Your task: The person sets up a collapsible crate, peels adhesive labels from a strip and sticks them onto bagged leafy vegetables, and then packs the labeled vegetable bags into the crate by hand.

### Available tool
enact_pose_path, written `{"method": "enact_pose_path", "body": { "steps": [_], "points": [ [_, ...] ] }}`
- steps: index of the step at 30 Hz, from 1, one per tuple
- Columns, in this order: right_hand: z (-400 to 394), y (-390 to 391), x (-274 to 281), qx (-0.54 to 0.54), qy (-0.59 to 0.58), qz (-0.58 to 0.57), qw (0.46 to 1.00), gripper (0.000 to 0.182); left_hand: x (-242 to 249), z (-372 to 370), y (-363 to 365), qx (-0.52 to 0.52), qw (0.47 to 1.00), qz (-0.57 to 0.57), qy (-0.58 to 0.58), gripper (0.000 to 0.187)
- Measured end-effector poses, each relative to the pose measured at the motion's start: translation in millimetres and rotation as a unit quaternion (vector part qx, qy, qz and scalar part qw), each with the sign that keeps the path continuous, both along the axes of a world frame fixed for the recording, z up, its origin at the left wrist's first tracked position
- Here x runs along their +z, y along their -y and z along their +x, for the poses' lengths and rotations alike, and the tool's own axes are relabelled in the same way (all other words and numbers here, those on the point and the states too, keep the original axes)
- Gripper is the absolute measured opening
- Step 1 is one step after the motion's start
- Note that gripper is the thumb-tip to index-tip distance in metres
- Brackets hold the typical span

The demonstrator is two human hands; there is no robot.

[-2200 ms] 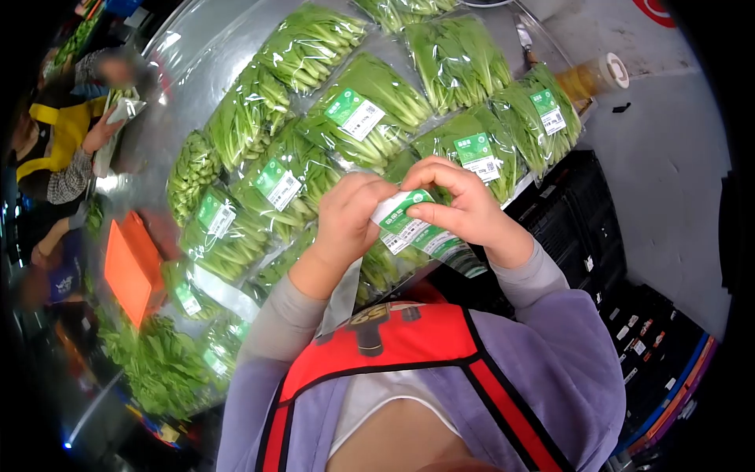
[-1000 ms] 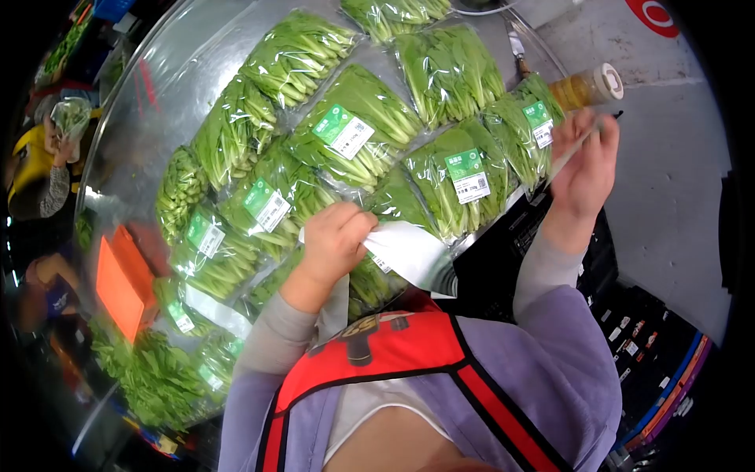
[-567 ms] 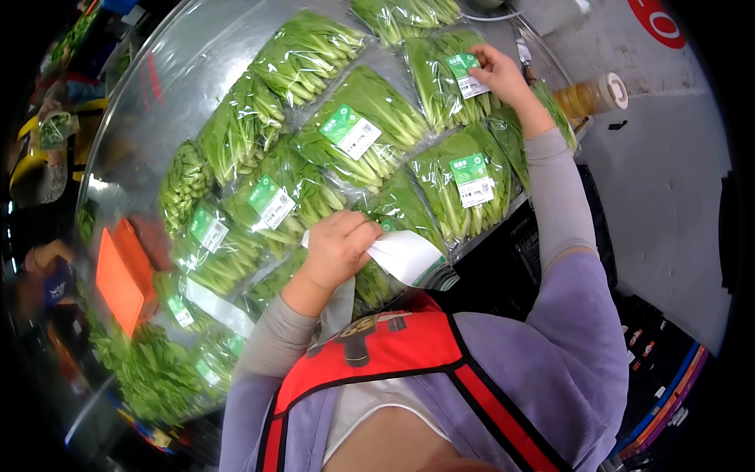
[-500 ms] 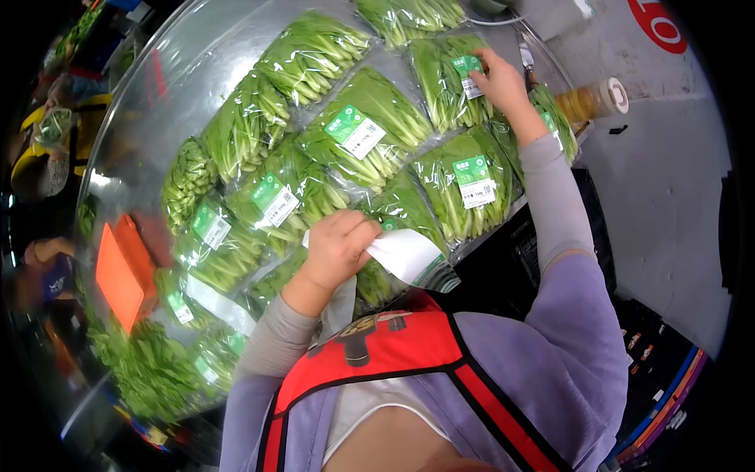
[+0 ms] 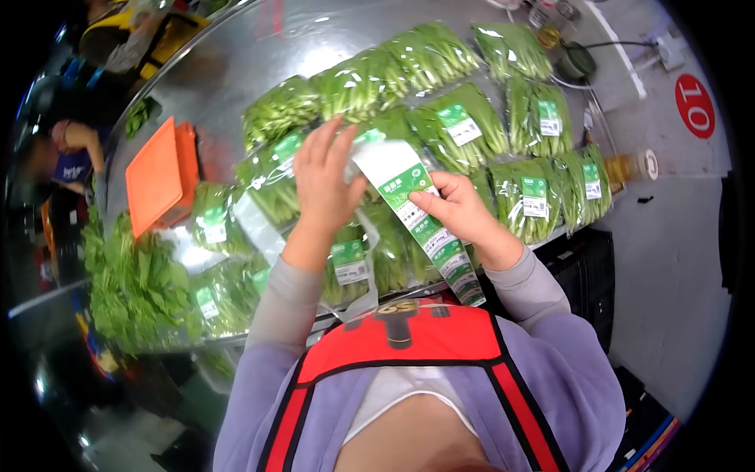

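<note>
My right hand (image 5: 465,211) pinches a strip of green-and-white labels (image 5: 429,224) between thumb and fingers. The strip hangs diagonally over the bags, its bare white end towards my left hand. My left hand (image 5: 324,177) is raised with its fingers stretched out, holding nothing that I can see. A pale backing strip (image 5: 370,259) dangles below and beside it. Clear bags of leafy greens lie beneath and around both hands. A labelled bag (image 5: 458,126) lies beyond the strip, and another labelled bag (image 5: 528,206) is right of my right hand.
Unlabelled bags (image 5: 362,82) form the far row on the metal table (image 5: 228,79). An orange bin (image 5: 161,177) and loose greens (image 5: 134,283) are at the left. Bottles (image 5: 625,167) and a cable (image 5: 621,45) are at the right edge. Other people work at far left.
My right hand has come back from a far-right bag and now grips the label strip. My left hand has let go of the strip and opened. The view has shifted.
</note>
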State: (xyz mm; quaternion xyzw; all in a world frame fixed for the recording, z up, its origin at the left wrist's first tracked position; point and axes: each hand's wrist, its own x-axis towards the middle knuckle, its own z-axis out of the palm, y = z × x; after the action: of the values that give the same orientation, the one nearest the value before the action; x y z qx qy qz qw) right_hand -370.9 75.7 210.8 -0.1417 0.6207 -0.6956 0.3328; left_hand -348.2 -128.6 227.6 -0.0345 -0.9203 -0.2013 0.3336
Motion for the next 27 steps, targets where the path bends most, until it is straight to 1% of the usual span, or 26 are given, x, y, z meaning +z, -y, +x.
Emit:
{"method": "enact_pose_path", "body": {
  "steps": [1, 2, 3, 4, 5, 6, 7, 8, 10, 11, 12, 13, 14, 15, 16, 17, 18, 19, 20, 22, 23, 25, 26, 27],
  "points": [
    [2.2, 10.8, 3.6, 0.001, -0.023, 0.0, 1.0, 0.021, 3.6, 10.4, 6.6, -0.081, 0.995, 0.05, -0.001, 0.049],
    [4.3, 22.0, 6.3, 0.002, -0.048, -0.002, 0.999, 0.022, 6.5, 17.9, 14.8, -0.07, 0.997, 0.045, -0.004, 0.049],
    [8.9, 35.8, 5.7, -0.012, -0.073, -0.022, 0.997, 0.021, 8.4, 24.8, 22.9, -0.13, 0.99, 0.046, 0.005, 0.051],
    [12.7, 45.2, 10.1, -0.002, -0.078, -0.025, 0.997, 0.021, 8.6, 31.5, 29.5, -0.19, 0.981, 0.047, 0.013, 0.053],
    [16.4, 52.2, 16.2, 0.018, -0.087, -0.011, 0.996, 0.02, 12.2, 31.5, 32.1, -0.211, 0.968, 0.134, -0.026, 0.053],
    [19.6, 59.7, 20.9, 0.036, -0.096, 0.003, 0.995, 0.02, 18.1, 37.3, 31.6, -0.203, 0.97, 0.132, -0.031, 0.053],
    [23.5, 69.7, 13.5, 0.037, -0.093, -0.041, 0.994, 0.019, 26.0, 43.8, 29.2, -0.146, 0.965, 0.196, -0.095, 0.05],
    [26.7, 77.1, 19.0, 0.043, -0.096, -0.041, 0.994, 0.019, 37.1, 48.3, 28.6, -0.089, 0.949, 0.257, -0.157, 0.048],
    [30.7, 89.4, 32.9, 0.058, -0.074, -0.085, 0.992, 0.019, 46.9, 54.1, 42.1, -0.079, 0.939, 0.257, -0.214, 0.039],
    [32.2, 94.1, 32.5, 0.058, -0.067, -0.086, 0.992, 0.018, 51.0, 60.3, 56.9, -0.107, 0.968, 0.144, -0.176, 0.035],
    [33.1, 97.2, 36.8, 0.059, -0.069, -0.084, 0.992, 0.018, 55.7, 65.4, 67.3, -0.133, 0.982, 0.03, -0.133, 0.031],
    [33.5, 100.5, 43.4, 0.058, -0.106, -0.069, 0.99, 0.017, 64.3, 66.6, 72.3, -0.163, 0.983, -0.026, -0.079, 0.023],
    [35.4, 105.7, 47.4, 0.057, -0.142, -0.056, 0.987, 0.016, 60.2, 67.9, 71.9, -0.16, 0.983, -0.025, -0.081, 0.023],
    [40.9, 116.4, 46.6, 0.014, -0.154, -0.092, 0.984, 0.014, 51.8, 67.7, 68.6, -0.181, 0.962, 0.198, -0.06, 0.022],
    [43.8, 124.4, 50.8, 0.017, -0.155, -0.093, 0.983, 0.014, 45.0, 67.0, 67.1, -0.193, 0.89, 0.411, -0.037, 0.021],
    [46.4, 130.0, 57.2, -0.008, -0.22, -0.094, 0.971, 0.014, 41.4, 69.4, 67.3, -0.173, 0.854, 0.49, -0.018, 0.017],
    [47.8, 132.6, 60.2, -0.034, -0.283, -0.093, 0.954, 0.014, 39.1, 70.1, 66.9, -0.172, 0.854, 0.491, -0.018, 0.017],
    [45.2, 134.5, 56.7, -0.037, -0.326, -0.062, 0.943, 0.014, 37.3, 69.5, 66.2, -0.181, 0.829, 0.529, -0.022, 0.017],
    [43.0, 134.0, 57.9, -0.038, -0.326, -0.061, 0.943, 0.014, 36.2, 68.5, 66.1, -0.19, 0.802, 0.566, -0.026, 0.016],
    [36.8, 129.8, 62.6, 0.018, -0.375, 0.017, 0.927, 0.016, 34.0, 66.6, 69.1, -0.188, 0.792, 0.58, -0.019, 0.016],
    [33.1, 127.6, 63.3, 0.016, -0.373, 0.02, 0.928, 0.016, 31.1, 65.6, 71.7, -0.204, 0.815, 0.541, -0.028, 0.016],
    [26.0, 123.2, 63.3, -0.044, -0.328, -0.039, 0.943, 0.021, 29.2, 62.8, 73.6, -0.223, 0.857, 0.463, -0.04, 0.017],
    [22.6, 122.0, 63.3, -0.048, -0.326, -0.036, 0.943, 0.021, 30.2, 60.9, 74.0, -0.226, 0.855, 0.466, -0.037, 0.017],
    [18.3, 120.9, 63.7, -0.028, -0.283, -0.077, 0.955, 0.024, 31.8, 58.3, 74.4, -0.231, 0.888, 0.395, -0.047, 0.018]
  ]
}}
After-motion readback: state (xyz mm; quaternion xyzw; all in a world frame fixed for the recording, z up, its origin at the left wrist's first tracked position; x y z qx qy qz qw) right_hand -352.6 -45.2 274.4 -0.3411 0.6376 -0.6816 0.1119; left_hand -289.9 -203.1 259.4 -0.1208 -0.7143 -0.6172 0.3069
